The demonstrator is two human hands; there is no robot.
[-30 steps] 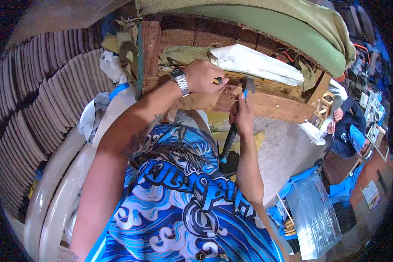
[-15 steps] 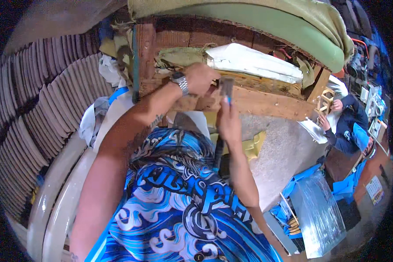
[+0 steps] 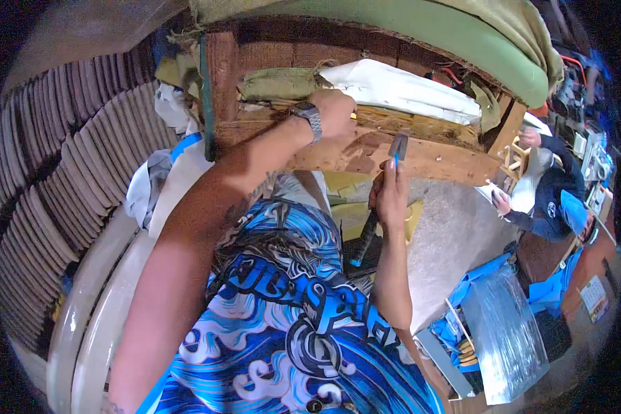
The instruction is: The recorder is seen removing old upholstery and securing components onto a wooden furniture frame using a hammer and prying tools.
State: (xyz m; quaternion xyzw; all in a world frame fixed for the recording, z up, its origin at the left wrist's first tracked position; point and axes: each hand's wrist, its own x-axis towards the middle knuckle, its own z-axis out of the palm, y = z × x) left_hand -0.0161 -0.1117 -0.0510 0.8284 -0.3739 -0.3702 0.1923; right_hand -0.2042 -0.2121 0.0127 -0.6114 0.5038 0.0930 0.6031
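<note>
My right hand (image 3: 392, 196) is wrapped round the handle of a hammer (image 3: 398, 146) with a black and blue grip. The hammer's metal head is raised in front of the wooden rail (image 3: 428, 162) of an old furniture frame, to the right of my left hand. My left hand (image 3: 334, 114), with a metal watch on the wrist, is closed at the rail's upper edge. A small yellow bit shows at its fingers; the rest of what it grips is hidden. Behind the rail lie a white padded piece (image 3: 400, 90) and a strip of worn olive fabric (image 3: 276, 84).
Green foam (image 3: 421, 38) curves along the frame's far edge. Folded grey-brown fabric (image 3: 55, 179) is stacked at the left, beside plastic-wrapped rolls (image 3: 110, 297). At the right another person (image 3: 555, 186) handles a small wooden frame (image 3: 514, 160). A plastic-wrapped panel (image 3: 504, 338) stands lower right.
The hammer has swung right, away from my left hand. My left hand has shifted slightly right and up along the rail. The other person's nearer hand has moved down and left.
</note>
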